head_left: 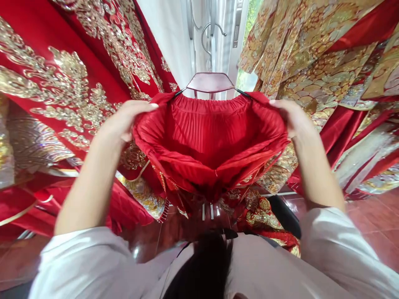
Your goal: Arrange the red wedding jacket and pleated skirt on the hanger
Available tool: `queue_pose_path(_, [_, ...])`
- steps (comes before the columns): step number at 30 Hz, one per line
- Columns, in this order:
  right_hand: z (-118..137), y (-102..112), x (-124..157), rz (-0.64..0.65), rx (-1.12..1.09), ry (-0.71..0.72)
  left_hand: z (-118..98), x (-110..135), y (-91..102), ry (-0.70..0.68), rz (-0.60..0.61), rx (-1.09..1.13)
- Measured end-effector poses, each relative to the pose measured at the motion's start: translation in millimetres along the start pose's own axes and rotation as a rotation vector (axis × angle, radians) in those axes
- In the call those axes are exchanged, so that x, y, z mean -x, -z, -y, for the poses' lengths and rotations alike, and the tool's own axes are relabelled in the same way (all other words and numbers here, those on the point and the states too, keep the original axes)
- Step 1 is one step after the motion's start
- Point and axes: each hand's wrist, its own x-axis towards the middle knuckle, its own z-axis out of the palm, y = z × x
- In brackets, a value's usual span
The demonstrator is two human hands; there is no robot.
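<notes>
A red pleated garment [202, 128] with a gathered edge at the back hangs on a hanger [211, 82] straight in front of me. Its top gapes toward me, showing the pleated inside. My left hand [129, 118] grips the garment's left side, thumb on top and the other fingers mostly hidden behind the cloth. At the opposite side my right hand [289, 116] holds the fabric in the same way. The hanger's metal hook rises above its pale middle plate, close to a metal rail.
Red garments with gold sequin embroidery [71, 79] hang at the left. Gold patterned robes [299, 54] fill the right. Below, a red and gold embroidered cloth [264, 216] lies beside a dark object [285, 216] above the reddish tiled floor [374, 232].
</notes>
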Motion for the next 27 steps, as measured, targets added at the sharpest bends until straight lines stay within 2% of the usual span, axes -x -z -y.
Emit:
queue_pose_path(2, [16.6,17.2,-0.8,-0.049,0.188,-0.033,-10.1,-7.4,15.7,0.048,0.036,-0.214])
queue_pose_path(5, [27.3,35.6,-15.2,-0.256,0.587,-0.03,-11.2,-23.8,25.1,-0.029,-0.088,-0.552])
queue_pose_path(7, [24.5,42.6,-29.7,-0.327,0.717,-0.033,-2.3,-34.9,22.3,-0.066,-0.125,-0.646])
queue_pose_path(9, [15.2,44.9,-43.1,-0.325,0.778,-0.023,10.6,-43.9,14.4,-0.014,-0.083,-0.683])
queue_pose_path(12, [-8.1,40.7,-54.3,-0.215,0.803,-0.028,31.2,-49.0,-0.4,0.143,0.062,-0.725])
queue_pose_path(15, [-39.9,31.7,-52.3,-0.092,0.744,-0.083,53.8,-38.8,-14.3,0.211,0.322,-0.742])
queue_pose_path(17, [-63.4,25.9,-45.0,0.01,0.668,-0.125,72.0,-20.8,-25.0,0.205,0.515,-0.693])
queue_pose_path(19, [-85.7,21.4,-34.8,0.193,0.469,-0.205,92.3,5.2,-38.8,0.193,0.668,-0.607])
queue_pose_path(21, [-103.2,17.4,-23.9,0.36,0.185,-0.314,112.7,34.6,-55.0,0.216,0.754,-0.524])
queue_pose_path(23, [-113.1,12.8,-15.4,0.36,-0.041,-0.419,130.4,60.9,-69.9,0.25,0.792,-0.453])
queue_pose_path(25, [-114.5,7.7,-12.4,0.258,-0.207,-0.517,143.4,78.4,-79.4,0.277,0.797,-0.403])
queue_pose_path(27, [-109.1,3.4,-16.7,0.173,-0.345,-0.6,151.3,86.6,-81.9,0.308,0.738,-0.383])
